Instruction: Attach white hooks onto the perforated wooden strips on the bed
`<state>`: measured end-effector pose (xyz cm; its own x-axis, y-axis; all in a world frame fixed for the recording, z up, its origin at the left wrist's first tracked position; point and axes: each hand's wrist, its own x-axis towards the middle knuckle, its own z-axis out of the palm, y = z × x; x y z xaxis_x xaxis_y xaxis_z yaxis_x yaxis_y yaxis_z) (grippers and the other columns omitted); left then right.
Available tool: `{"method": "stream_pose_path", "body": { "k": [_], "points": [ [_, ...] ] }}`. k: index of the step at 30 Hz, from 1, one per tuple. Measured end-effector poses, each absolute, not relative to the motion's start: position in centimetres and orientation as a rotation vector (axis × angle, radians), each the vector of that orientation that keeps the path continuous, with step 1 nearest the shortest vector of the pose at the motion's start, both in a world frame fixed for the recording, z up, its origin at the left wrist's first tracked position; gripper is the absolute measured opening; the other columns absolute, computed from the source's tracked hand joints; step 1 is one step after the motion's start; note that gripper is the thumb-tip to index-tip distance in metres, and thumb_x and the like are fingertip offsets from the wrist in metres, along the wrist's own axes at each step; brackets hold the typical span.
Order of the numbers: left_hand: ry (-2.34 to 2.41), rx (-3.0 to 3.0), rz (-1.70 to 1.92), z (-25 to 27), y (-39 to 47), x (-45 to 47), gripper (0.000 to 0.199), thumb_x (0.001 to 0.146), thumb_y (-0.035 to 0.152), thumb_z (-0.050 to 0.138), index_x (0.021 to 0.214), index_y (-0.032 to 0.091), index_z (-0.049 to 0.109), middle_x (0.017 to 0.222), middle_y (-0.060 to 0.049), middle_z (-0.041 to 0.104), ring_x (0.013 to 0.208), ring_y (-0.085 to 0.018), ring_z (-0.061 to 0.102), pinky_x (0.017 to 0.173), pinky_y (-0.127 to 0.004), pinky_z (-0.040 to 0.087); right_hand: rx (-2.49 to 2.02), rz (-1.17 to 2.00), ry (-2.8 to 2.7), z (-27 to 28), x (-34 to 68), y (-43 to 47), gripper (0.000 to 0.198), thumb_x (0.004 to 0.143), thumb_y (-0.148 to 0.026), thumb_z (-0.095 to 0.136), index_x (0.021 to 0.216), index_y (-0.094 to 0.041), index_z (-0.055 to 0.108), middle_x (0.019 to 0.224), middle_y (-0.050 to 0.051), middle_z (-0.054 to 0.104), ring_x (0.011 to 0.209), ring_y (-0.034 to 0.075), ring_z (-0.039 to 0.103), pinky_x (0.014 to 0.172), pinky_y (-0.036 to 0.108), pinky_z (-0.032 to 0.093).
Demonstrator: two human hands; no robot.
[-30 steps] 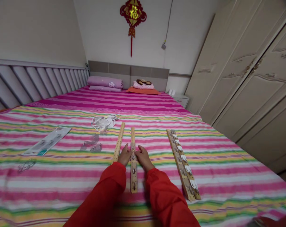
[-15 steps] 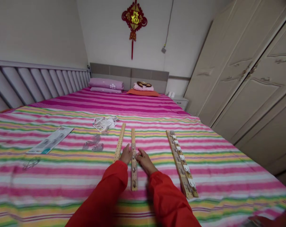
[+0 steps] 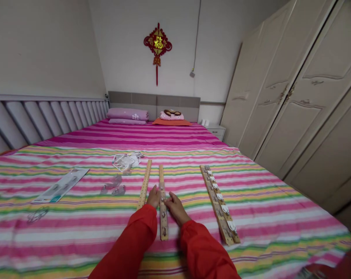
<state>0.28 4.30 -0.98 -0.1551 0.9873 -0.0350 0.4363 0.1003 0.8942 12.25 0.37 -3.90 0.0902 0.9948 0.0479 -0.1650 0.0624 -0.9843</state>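
Note:
A narrow wooden strip (image 3: 163,223) lies lengthwise before me, with several small metal hooks on clear backings in a row along it. Against its left edge rests my left hand (image 3: 153,197), open, its fingers pointing away from me. My right hand (image 3: 176,208) is on the other side, open, index finger stretched out and thumb reaching to the strip's edge near a middle hook. What lies under the fingertips is too small to make out. Left of my left hand is a bare wooden strip (image 3: 145,184) with rows of small holes.
On the right lie two strips side by side, a wooden strip with white hooks (image 3: 219,197) and one with clear-backed hooks (image 3: 219,211). Left are loose clear hooks (image 3: 117,189), a pile of white packaging (image 3: 126,161), a hook card (image 3: 62,185) and thin rings (image 3: 38,214) on the striped sheet (image 3: 85,232).
The head view has tilted up slightly, so everything sits lower in the picture. My right hand has shifted a little toward the strip, its thumb now at the edge. The strip stays in place.

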Motion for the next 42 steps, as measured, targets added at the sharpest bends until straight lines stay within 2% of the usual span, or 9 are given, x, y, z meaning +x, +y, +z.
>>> {"method": "stream_pose_path", "body": {
  "k": [6, 10, 14, 17, 21, 25, 29, 37, 42],
  "points": [
    [1.627, 1.383, 1.023, -0.2, 2.0, -0.2, 0.05, 0.086, 0.045, 0.043, 0.125, 0.014, 0.051, 0.128, -0.014, 0.057, 0.121, -0.022, 0.051, 0.099, -0.031, 0.041, -1.095, 1.241, -0.929, -3.1, 12.6, -2.2, 0.054, 0.067, -0.04, 0.067, 0.114, -0.015, 0.059, 0.056, -0.006, 0.048, 0.045, 0.011, 0.042, 0.044, 0.025, 0.034],
    [1.572, 1.325, 1.096, 0.4, -1.7, -0.9, 0.055, 0.083, 0.042, 0.048, 0.128, 0.011, 0.047, 0.125, -0.017, 0.059, 0.117, -0.023, 0.055, 0.097, -0.033, 0.043, -1.095, 1.118, -0.926, -3.2, 12.6, -3.5, 0.049, 0.069, -0.044, 0.063, 0.109, -0.015, 0.059, 0.058, -0.006, 0.049, 0.046, 0.012, 0.043, 0.045, 0.025, 0.035],
    [1.329, 1.281, 1.328, 1.4, -5.5, -2.8, 0.052, 0.076, 0.048, 0.056, 0.114, 0.013, 0.059, 0.109, -0.013, 0.067, 0.101, -0.023, 0.062, 0.089, -0.034, 0.047, -1.054, 1.012, -0.96, -2.9, 12.5, -4.5, 0.037, 0.072, -0.044, 0.061, 0.097, -0.017, 0.062, 0.061, -0.004, 0.052, 0.049, 0.013, 0.044, 0.045, 0.025, 0.035],
    [1.368, 1.292, 1.456, 2.2, -6.9, -5.9, 0.047, 0.074, 0.054, 0.055, 0.099, 0.015, 0.064, 0.09, -0.009, 0.07, 0.085, -0.022, 0.064, 0.077, -0.033, 0.049, -1.019, 1.017, -0.973, -2.5, 12.4, -5.1, 0.032, 0.074, -0.044, 0.06, 0.093, -0.017, 0.061, 0.058, -0.005, 0.048, 0.046, 0.012, 0.041, 0.043, 0.024, 0.033],
    [1.738, 1.373, 1.456, 2.1, -6.5, -10.6, 0.041, 0.082, 0.054, 0.041, 0.08, 0.018, 0.062, 0.076, -0.004, 0.065, 0.074, -0.018, 0.058, 0.068, -0.028, 0.043, -1.014, 0.997, -1.01, -2.0, 12.4, -5.3, 0.029, 0.076, -0.045, 0.059, 0.083, -0.017, 0.061, 0.055, -0.005, 0.045, 0.045, 0.011, 0.04, 0.042, 0.024, 0.031],
    [2.186, 1.541, 1.162, 0.6, -5.5, -12.7, 0.039, 0.088, 0.044, 0.033, 0.062, 0.02, 0.049, 0.061, 0.0, 0.053, 0.06, -0.014, 0.047, 0.056, -0.025, 0.029, -1.042, 0.984, -1.029, -1.9, 12.3, -5.2, 0.031, 0.075, -0.049, 0.06, 0.074, -0.017, 0.06, 0.053, -0.006, 0.043, 0.044, 0.011, 0.038, 0.041, 0.024, 0.029],
    [2.348, 1.66, 0.921, -0.6, -4.9, -12.4, 0.035, 0.089, 0.04, 0.034, 0.062, 0.02, 0.043, 0.06, 0.001, 0.049, 0.057, -0.013, 0.04, 0.053, -0.026, 0.019, -1.06, 0.964, -1.027, -1.8, 12.2, -5.0, 0.033, 0.074, -0.051, 0.061, 0.07, -0.018, 0.059, 0.051, -0.006, 0.043, 0.044, 0.011, 0.038, 0.042, 0.024, 0.029],
    [2.354, 1.699, 0.899, -0.7, -4.9, -12.5, 0.034, 0.091, 0.037, 0.033, 0.063, 0.02, 0.043, 0.065, 0.0, 0.054, 0.059, -0.013, 0.044, 0.053, -0.024, 0.02, -1.05, 0.988, -1.008, -2.0, 12.1, -4.9, 0.036, 0.071, -0.055, 0.062, 0.065, -0.02, 0.057, 0.049, -0.006, 0.041, 0.044, 0.012, 0.037, 0.041, 0.025, 0.028],
    [2.355, 1.676, 0.862, -0.6, -5.0, -12.5, 0.035, 0.091, 0.039, 0.031, 0.064, 0.021, 0.043, 0.065, 0.0, 0.054, 0.059, -0.013, 0.044, 0.053, -0.025, 0.019, -1.026, 0.991, -1.014, -2.0, 12.1, -4.8, 0.033, 0.072, -0.051, 0.062, 0.066, -0.019, 0.058, 0.051, -0.006, 0.044, 0.044, 0.012, 0.037, 0.043, 0.025, 0.029]
  ]
}}
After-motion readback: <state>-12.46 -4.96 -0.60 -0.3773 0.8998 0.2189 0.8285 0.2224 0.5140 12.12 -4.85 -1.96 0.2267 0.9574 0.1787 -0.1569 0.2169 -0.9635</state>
